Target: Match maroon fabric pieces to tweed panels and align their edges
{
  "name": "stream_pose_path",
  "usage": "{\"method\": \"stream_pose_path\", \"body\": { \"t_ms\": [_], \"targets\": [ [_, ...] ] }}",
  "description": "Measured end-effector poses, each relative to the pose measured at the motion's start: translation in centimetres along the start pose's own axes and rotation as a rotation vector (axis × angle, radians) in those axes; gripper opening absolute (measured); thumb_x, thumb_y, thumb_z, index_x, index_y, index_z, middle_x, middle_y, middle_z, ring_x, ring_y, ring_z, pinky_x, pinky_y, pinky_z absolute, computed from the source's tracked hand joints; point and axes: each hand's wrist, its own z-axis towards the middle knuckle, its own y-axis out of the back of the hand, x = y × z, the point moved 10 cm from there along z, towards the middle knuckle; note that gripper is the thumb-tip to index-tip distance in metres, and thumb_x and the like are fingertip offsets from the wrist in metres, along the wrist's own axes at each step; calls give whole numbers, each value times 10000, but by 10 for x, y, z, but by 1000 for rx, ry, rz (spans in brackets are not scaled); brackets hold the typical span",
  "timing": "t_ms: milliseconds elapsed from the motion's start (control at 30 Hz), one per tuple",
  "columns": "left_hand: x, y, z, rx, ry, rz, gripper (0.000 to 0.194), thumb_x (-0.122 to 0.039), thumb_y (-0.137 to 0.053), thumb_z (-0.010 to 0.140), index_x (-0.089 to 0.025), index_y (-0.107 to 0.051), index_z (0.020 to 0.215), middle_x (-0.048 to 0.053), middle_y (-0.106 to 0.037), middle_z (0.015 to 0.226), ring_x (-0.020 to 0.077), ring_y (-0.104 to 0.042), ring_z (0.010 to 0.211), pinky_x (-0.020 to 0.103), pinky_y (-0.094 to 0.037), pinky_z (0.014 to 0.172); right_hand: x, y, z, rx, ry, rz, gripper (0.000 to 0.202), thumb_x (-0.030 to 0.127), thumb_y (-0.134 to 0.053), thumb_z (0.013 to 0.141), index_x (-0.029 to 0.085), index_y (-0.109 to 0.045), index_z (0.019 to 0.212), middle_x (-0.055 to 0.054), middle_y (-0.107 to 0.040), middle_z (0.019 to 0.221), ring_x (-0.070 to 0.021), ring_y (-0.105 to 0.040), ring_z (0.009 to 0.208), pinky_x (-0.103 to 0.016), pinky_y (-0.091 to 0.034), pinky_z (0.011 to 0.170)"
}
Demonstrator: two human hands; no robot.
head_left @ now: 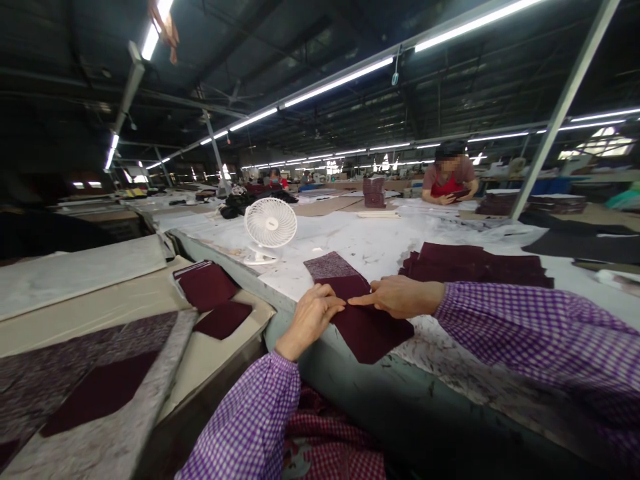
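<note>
A dark maroon fabric piece (373,328) lies over the front edge of the white-covered table, its lower part hanging past the edge. Its far end meets a speckled grey-maroon section (333,266). My left hand (311,315) pinches the left side of the fabric between thumb and fingers. From the right, my right hand (400,297) presses on the same fabric with its index finger stretched out toward my left fingertips; its other fingers are curled, and whether they grip the cloth's edge is hidden.
A small white fan (271,223) stands behind the fabric. Maroon pieces (475,265) are stacked at the right. On the left side table (150,293) lie more maroon pieces (206,285). A person in a red apron (450,177) works across the table.
</note>
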Motion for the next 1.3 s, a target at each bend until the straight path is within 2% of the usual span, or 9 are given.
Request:
{"method": "stream_pose_path", "body": {
  "t_ms": [133, 233, 333, 400, 500, 667, 833, 1000, 1300],
  "targets": [
    [1, -1, 1, 1, -2, 18, 276, -335, -472, 907, -210, -717, 935, 45, -607, 864, 163, -531, 850, 272, -431, 768, -32, 0, 2, -52, -117, 165, 456, 141, -443, 863, 281, -564, 1279, -79, -668, 929, -195, -619, 828, -265, -453, 694],
    [1, -3, 1, 1, -5, 31, 252, -309, -487, 902, -206, -717, 918, 40, -612, 865, 161, -530, 847, 267, -430, 761, -53, 14, -2, -256, -268, 148, 391, 120, -448, 856, 193, -635, 1192, -124, -631, 1114, -244, -591, 983, -328, -461, 806],
    [-1, -4, 2, -4, -11, 43, 241, -295, -490, 901, -214, -717, 905, 37, -611, 863, 162, -530, 843, 269, -429, 749, -22, 24, 1, -385, -93, 191, 361, 91, -442, 852, 161, -650, 1139, -119, -599, 1177, -220, -573, 1022, -331, -448, 879],
    [-1, -4, 3, -5, -14, 44, 245, -291, -488, 902, -214, -720, 892, 39, -612, 855, 166, -533, 839, 275, -426, 740, 6, 22, 4, -376, 60, 279, 347, 90, -423, 867, 151, -645, 1126, -97, -627, 1104, -185, -587, 971, -305, -452, 880],
    [2, -1, 3, -9, 3, -26, 258, -317, -486, 903, -218, -722, 874, 41, -621, 851, 171, -544, 838, 283, -427, 741, 24, 16, 6, -375, 103, 312, 308, 119, -438, 875, 132, -650, 1098, -102, -629, 1034, -195, -579, 943, -325, -459, 868],
    [27, 15, -9, -125, 190, -307, 346, -356, -427, 924, -183, -703, 805, 39, -656, 805, 154, -578, 784, 276, -438, 749, 21, 8, 8, -371, 54, 317, 307, 128, -468, 865, 120, -643, 1117, -106, -613, 1011, -204, -569, 921, -338, -460, 844],
    [30, 22, -20, -217, 321, -241, 133, -280, -630, 798, -182, -690, 864, 18, -637, 755, 168, -555, 786, 283, -427, 737, 21, 8, 8, -363, 62, 323, 307, 129, -471, 865, 133, -639, 1123, -95, -608, 1014, -196, -563, 912, -324, -451, 836],
    [23, 20, -23, -253, 320, -147, 132, -133, -566, 807, -179, -660, 726, 10, -631, 738, 165, -531, 774, 298, -404, 743, 24, 8, 7, -360, 68, 275, 296, 120, -462, 864, 137, -643, 1098, -95, -599, 972, -186, -550, 873, -314, -446, 805],
    [21, 18, -33, -305, 294, -120, 139, -135, -544, 827, -183, -650, 751, 20, -594, 778, 177, -520, 825, 319, -397, 795, 37, 7, 8, -276, 118, 126, 454, 58, -370, 864, 156, -560, 1264, -117, -553, 965, -190, -501, 852, -345, -423, 831]
  ]
}}
